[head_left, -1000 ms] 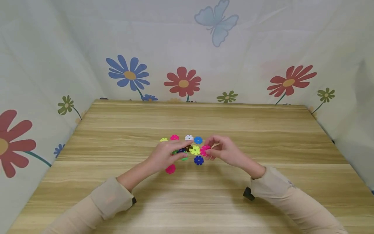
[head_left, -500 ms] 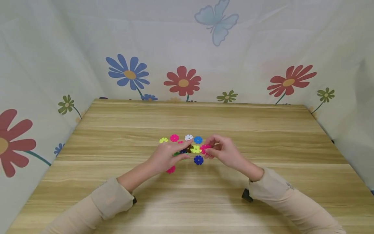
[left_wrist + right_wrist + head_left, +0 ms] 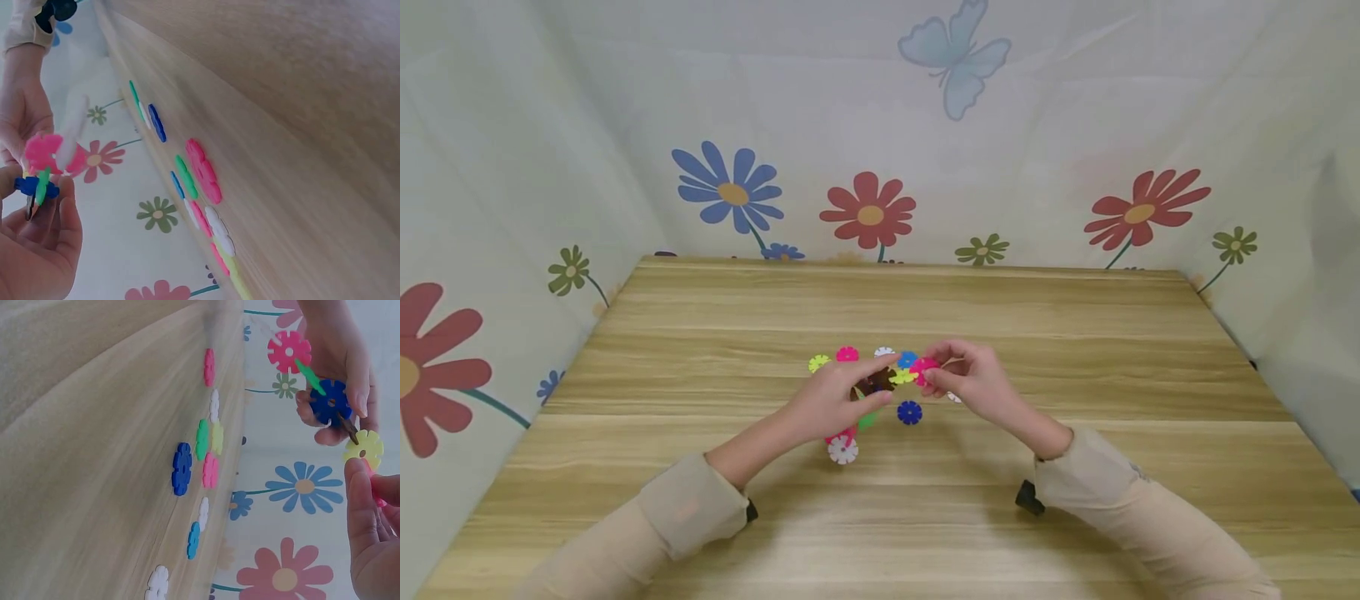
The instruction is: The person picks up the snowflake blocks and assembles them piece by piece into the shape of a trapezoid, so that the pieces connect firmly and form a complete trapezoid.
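A chain of notched plastic snowflake discs hangs between my two hands above the table. In the right wrist view it runs from a pink disc (image 3: 289, 351) through a green disc (image 3: 310, 375), a dark blue disc (image 3: 330, 402) and a brown disc (image 3: 349, 427) to a yellow disc (image 3: 364, 448). My left hand (image 3: 831, 398) holds the chain around the dark blue disc. My right hand (image 3: 976, 385) pinches another pink disc (image 3: 923, 372) at the yellow one's edge; fingers partly cover it. A white disc (image 3: 842, 450) shows at the chain's near end.
Loose discs lie flat on the wooden table (image 3: 880, 517) below and behind my hands. Among them are a dark blue disc (image 3: 910, 412), a light blue disc (image 3: 907, 360), a yellow disc (image 3: 819, 363) and a pink disc (image 3: 847, 355). A flowered cloth (image 3: 1037, 150) hangs behind the table.
The chain has tilted between my hands, and its white disc has come into view at the near end. My right hand has risen slightly with the pink disc. Both hands keep their hold.
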### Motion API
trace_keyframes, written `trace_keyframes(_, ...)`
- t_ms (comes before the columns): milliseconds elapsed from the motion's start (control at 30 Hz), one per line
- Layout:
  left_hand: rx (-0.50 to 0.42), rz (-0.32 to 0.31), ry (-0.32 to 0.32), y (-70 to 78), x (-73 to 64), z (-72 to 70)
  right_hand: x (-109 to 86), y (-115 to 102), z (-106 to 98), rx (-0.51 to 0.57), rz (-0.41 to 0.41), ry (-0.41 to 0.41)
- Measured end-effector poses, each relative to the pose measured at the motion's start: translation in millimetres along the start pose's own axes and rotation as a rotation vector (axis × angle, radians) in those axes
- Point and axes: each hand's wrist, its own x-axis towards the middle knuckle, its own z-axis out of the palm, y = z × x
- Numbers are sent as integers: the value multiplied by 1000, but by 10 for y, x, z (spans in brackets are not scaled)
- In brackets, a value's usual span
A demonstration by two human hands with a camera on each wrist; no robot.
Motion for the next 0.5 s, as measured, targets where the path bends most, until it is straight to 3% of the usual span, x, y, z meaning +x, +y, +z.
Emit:
trace_keyframes(267,-221,-63,-114,-14,41,29,56,27,-28,18,66,-17)
trace_keyframes(500,-288,-128,-147,-25,79,61,88,68,3,42,69,-24)
